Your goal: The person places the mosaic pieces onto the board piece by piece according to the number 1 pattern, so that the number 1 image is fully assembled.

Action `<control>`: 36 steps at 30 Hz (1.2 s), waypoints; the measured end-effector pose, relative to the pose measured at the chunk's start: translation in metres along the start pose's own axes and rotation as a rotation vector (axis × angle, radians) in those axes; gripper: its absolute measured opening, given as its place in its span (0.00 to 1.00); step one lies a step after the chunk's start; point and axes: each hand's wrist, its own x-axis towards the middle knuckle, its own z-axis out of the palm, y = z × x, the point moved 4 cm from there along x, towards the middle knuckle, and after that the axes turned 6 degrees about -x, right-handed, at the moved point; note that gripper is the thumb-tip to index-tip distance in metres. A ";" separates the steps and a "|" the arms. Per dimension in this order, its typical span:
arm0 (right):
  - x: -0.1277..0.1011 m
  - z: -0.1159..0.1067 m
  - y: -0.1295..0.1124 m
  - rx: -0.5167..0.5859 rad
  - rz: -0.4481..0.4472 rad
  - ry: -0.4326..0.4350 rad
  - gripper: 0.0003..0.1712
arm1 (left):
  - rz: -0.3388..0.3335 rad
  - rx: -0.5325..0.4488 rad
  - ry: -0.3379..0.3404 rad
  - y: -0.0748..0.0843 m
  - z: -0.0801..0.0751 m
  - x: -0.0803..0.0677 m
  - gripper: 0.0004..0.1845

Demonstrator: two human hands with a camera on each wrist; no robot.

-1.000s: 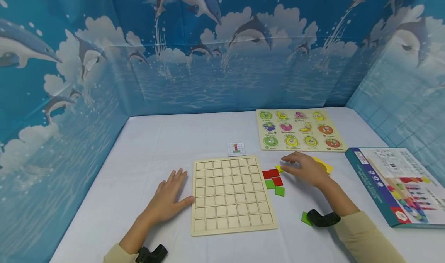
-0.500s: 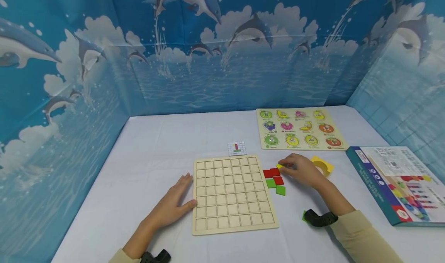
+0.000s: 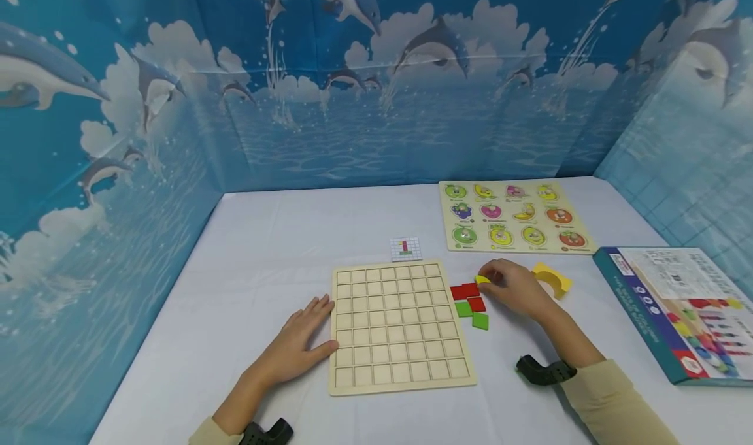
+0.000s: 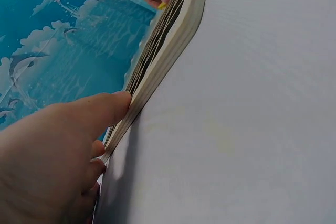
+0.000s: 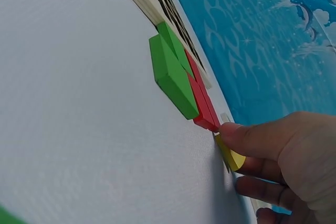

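Observation:
A wooden grid board (image 3: 400,324) with empty square cells lies on the white table. My left hand (image 3: 302,342) rests flat against its left edge (image 4: 157,51), fingers straight. Right of the board lie red tiles (image 3: 467,293) and green tiles (image 3: 472,314); in the right wrist view the green tiles (image 5: 170,72) sit in front of the red tiles (image 5: 202,100). My right hand (image 3: 512,287) pinches a small yellow tile (image 3: 482,280) between thumb and fingers, tilting it up off the table (image 5: 230,153).
A small pattern card (image 3: 405,249) lies beyond the board. A fruit peg puzzle (image 3: 512,217) sits at the back right, a yellow arch block (image 3: 552,280) beside my right hand, and a blue box (image 3: 682,311) at the far right. Dolphin-print walls surround the table.
My right hand has closed its fingers on the yellow tile and tipped it up. My left hand has slid slightly closer along the board's left edge.

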 end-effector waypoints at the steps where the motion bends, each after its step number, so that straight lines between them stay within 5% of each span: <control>1: 0.000 0.000 0.000 0.008 0.005 -0.002 0.12 | 0.002 0.000 0.000 0.000 0.000 0.000 0.41; 15: 0.000 -0.004 0.001 0.119 0.046 -0.022 0.08 | 0.015 0.017 0.006 -0.002 0.001 0.001 0.41; 36: 0.017 -0.007 -0.035 0.236 -0.057 -0.068 0.08 | 0.005 0.020 -0.011 0.000 -0.001 0.000 0.41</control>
